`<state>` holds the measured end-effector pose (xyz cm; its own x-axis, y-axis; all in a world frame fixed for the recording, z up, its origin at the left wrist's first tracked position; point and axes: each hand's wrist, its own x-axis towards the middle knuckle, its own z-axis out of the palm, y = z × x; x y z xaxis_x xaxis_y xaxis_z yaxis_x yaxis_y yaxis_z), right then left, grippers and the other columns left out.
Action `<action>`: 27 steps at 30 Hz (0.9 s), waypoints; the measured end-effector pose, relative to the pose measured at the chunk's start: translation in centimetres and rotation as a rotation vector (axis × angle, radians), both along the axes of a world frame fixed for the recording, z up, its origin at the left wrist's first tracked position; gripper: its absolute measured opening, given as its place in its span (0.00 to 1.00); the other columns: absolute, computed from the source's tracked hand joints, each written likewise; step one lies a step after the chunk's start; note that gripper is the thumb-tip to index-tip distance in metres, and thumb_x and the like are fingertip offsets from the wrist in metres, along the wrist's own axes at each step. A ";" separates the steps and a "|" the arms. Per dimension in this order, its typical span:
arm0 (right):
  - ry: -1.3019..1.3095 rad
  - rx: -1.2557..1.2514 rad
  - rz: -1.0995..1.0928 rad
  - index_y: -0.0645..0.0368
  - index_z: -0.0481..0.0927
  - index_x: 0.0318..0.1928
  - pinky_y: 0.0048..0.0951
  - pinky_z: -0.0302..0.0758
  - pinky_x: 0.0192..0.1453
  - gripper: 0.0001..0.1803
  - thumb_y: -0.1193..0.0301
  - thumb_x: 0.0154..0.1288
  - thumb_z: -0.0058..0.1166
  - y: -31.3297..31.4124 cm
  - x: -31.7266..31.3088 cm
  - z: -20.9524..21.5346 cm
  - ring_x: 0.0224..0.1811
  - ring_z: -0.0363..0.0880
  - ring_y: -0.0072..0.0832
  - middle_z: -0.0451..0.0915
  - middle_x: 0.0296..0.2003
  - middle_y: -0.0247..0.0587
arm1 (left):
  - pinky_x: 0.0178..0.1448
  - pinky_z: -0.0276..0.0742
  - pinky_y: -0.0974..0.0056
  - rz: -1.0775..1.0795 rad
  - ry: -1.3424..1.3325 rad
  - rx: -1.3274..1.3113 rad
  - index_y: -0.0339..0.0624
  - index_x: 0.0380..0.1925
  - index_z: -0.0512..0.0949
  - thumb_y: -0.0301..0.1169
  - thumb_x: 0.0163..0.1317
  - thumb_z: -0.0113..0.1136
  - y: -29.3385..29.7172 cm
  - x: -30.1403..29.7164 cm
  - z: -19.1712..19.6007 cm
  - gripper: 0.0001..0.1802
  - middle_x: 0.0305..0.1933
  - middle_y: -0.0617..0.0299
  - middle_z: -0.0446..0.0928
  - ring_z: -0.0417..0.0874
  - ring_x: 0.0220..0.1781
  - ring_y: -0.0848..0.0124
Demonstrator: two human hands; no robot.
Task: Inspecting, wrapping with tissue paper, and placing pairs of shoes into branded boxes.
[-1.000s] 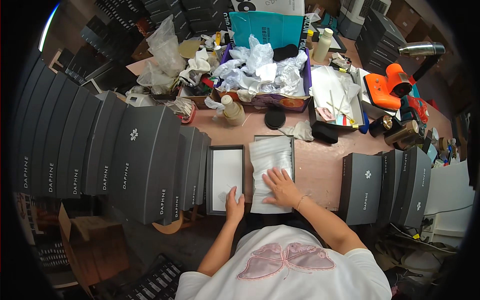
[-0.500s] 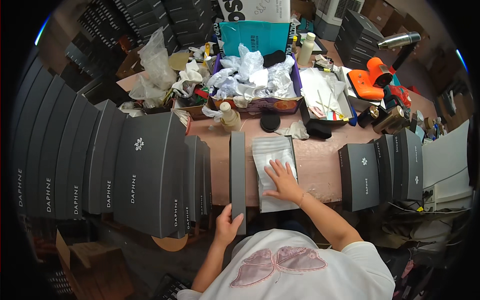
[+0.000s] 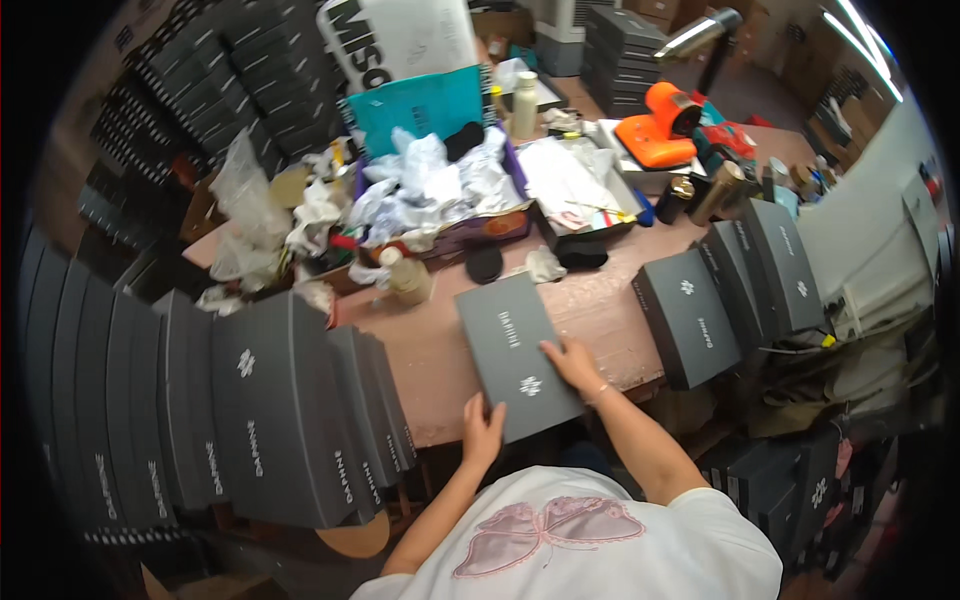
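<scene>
one left hand (image 3: pixel 483 431) and one right hand (image 3: pixel 577 366) have their grip clamped on one grey box (image 3: pixel 515 355).

Left hand (image 3: pixel 482 432), right hand (image 3: pixel 577 368) on gray box (image 3: pixel 512 345); pink tabletop (image 3: pixel 612 335) beneath.

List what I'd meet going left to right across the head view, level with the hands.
Row of grey boxes at left → left hand → lidded grey box → right hand → grey boxes at right.
</scene>
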<state>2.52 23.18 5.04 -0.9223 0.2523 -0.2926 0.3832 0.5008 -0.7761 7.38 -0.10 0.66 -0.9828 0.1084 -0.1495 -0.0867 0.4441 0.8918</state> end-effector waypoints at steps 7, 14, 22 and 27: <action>-0.049 -0.248 0.017 0.62 0.72 0.60 0.37 0.70 0.58 0.35 0.47 0.63 0.54 -0.2 -0.1 -5.3 0.55 0.75 0.44 0.74 0.54 0.61 | 0.52 0.76 0.61 -0.018 -0.786 0.592 0.35 0.59 0.67 0.36 0.62 0.62 -2.8 -2.4 -1.7 0.28 0.51 0.56 0.76 0.79 0.48 0.63; 0.261 -0.551 0.094 0.59 0.53 0.72 0.35 0.51 0.74 0.45 0.59 0.60 0.62 10.4 6.6 6.5 0.73 0.51 0.37 0.54 0.71 0.52 | 0.60 0.72 0.61 -0.273 -0.583 0.722 0.37 0.64 0.61 0.37 0.59 0.66 6.6 -1.0 6.3 0.37 0.59 0.56 0.70 0.73 0.59 0.65; 0.281 -0.607 -0.488 0.66 0.72 0.57 0.27 0.78 0.48 0.32 0.51 0.65 0.53 44.6 19.8 26.3 0.42 0.80 0.25 0.80 0.46 0.40 | 0.67 0.65 0.60 -0.947 -0.281 0.731 0.44 0.73 0.48 0.38 0.68 0.54 32.0 -1.3 15.8 0.38 0.72 0.50 0.56 0.64 0.69 0.62; 0.023 -0.373 -0.641 0.64 0.77 0.51 0.25 0.78 0.42 0.30 0.48 0.62 0.56 53.9 19.8 23.8 0.35 0.81 0.24 0.82 0.39 0.40 | 0.69 0.60 0.61 -0.889 -0.145 0.502 0.38 0.72 0.44 0.54 0.65 0.54 46.3 1.2 14.5 0.48 0.72 0.48 0.56 0.62 0.70 0.60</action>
<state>22.31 77.09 28.86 -0.6344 0.6309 -0.4467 0.4933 -0.1145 -0.8623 8.60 46.16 15.15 -0.4932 0.8699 0.0026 -0.0304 -0.0202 0.9993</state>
